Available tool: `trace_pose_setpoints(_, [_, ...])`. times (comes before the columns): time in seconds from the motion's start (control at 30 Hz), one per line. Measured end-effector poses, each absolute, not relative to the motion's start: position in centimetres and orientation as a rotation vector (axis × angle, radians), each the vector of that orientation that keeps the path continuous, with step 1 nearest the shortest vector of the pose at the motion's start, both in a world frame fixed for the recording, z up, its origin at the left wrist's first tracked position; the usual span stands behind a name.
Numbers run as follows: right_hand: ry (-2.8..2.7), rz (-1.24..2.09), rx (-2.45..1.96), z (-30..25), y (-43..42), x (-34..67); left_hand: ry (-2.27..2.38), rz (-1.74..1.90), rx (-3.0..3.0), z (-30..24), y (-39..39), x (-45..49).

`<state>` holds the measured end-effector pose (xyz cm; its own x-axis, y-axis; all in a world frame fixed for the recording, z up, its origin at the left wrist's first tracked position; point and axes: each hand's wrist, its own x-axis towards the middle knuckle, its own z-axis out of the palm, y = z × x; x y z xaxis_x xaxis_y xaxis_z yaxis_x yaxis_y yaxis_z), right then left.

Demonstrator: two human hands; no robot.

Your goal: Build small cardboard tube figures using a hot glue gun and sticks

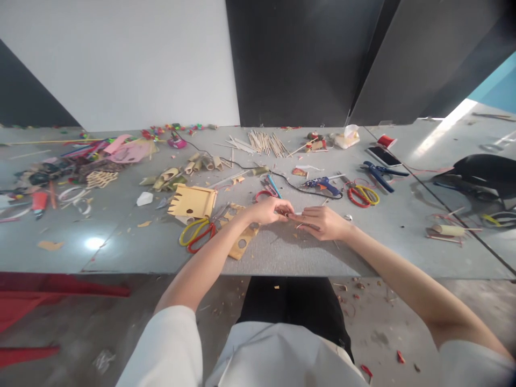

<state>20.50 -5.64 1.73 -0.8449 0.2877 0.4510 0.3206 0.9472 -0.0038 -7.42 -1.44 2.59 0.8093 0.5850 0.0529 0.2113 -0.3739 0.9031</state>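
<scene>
Taking the small piece [287, 215] at the fingertips as the centre of the dial, the left hand [271, 210] comes in from nine o'clock and bends its thumb and forefinger around it in a pinch; the piece sits right at those tips, partly covered and too small to identify. The right hand [324, 221] lies toward three o'clock, its extended fingers pointing back at nine and reaching the piece's near side; I cannot tell whether they grip it or merely rest against it. Beyond the right wrist, also at three, is a small shiny ring [348, 217]. The blue pen [274, 186] lies just beyond the left hand at eleven, the glue gun [324, 185] near at two, and a pair of red-and-yellow scissors [365, 195] between two and three. At eight, the perforated tan board [241, 244] lies partly under the left forearm; farther out, the notched yellow box [191, 202] stands at nine.
</scene>
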Motion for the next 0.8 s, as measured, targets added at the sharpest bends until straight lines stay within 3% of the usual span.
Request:
trace_pose_setpoints(0.37, [-2.639, -0.016, -0.436, 1.4, -5.7, 20.8, 0.702, 0.549, 1.964, 1.6, -1.1, -6.9])
trace_pose_setpoints(0.57, [-2.533, 0.211, -0.562, 1.1, -5.0, 21.7, 0.696, 0.527, 1.949, 2.1, -1.4, -6.9])
trace_pose_setpoints(0.8, [-2.635, -0.047, -0.584, -0.1, -3.8, 22.2, 0.733, 0.497, 1.876, 1.9, -1.3, -7.2])
